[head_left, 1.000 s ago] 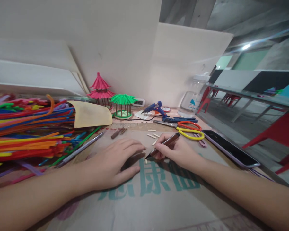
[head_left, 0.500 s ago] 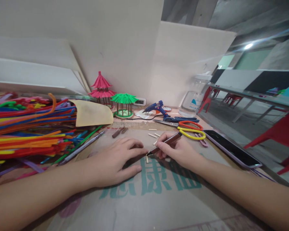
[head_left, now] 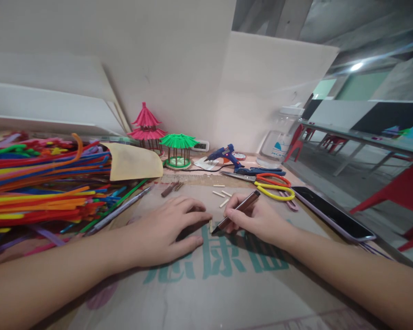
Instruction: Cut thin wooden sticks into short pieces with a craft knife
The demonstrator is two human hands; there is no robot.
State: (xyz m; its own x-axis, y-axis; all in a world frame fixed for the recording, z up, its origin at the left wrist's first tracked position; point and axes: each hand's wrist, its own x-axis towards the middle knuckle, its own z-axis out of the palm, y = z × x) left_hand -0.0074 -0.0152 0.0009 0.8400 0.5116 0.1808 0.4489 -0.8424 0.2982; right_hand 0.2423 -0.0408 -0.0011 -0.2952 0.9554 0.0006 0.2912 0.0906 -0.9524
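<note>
My right hand (head_left: 246, 214) is closed round a brown marker (head_left: 239, 211), its dark tip pointing down and left. That tip is at the lower end of a short pale wooden stick (head_left: 211, 226) lying on the printed sheet (head_left: 192, 298). My left hand (head_left: 179, 229) rests on the sheet with fingers spread, the index fingertip against the stick's upper end. Several loose pale sticks (head_left: 220, 194) lie just beyond my right hand. Past my left hand are a few brown-coloured sticks (head_left: 179, 186) and a brown marker cap (head_left: 168, 189).
Pipe cleaners (head_left: 48, 183) heap up at left beside a silver pen (head_left: 120, 211). Behind stand a red pagoda model (head_left: 146, 121), a green-roofed pavilion (head_left: 178, 149), a blue glue gun (head_left: 223, 155) and a water bottle (head_left: 275, 140). Scissors (head_left: 275, 185) and a phone (head_left: 332, 213) lie at right.
The marker tip has moved down along the stick, from its upper end to its lower end. My left hand has stayed nearly still.
</note>
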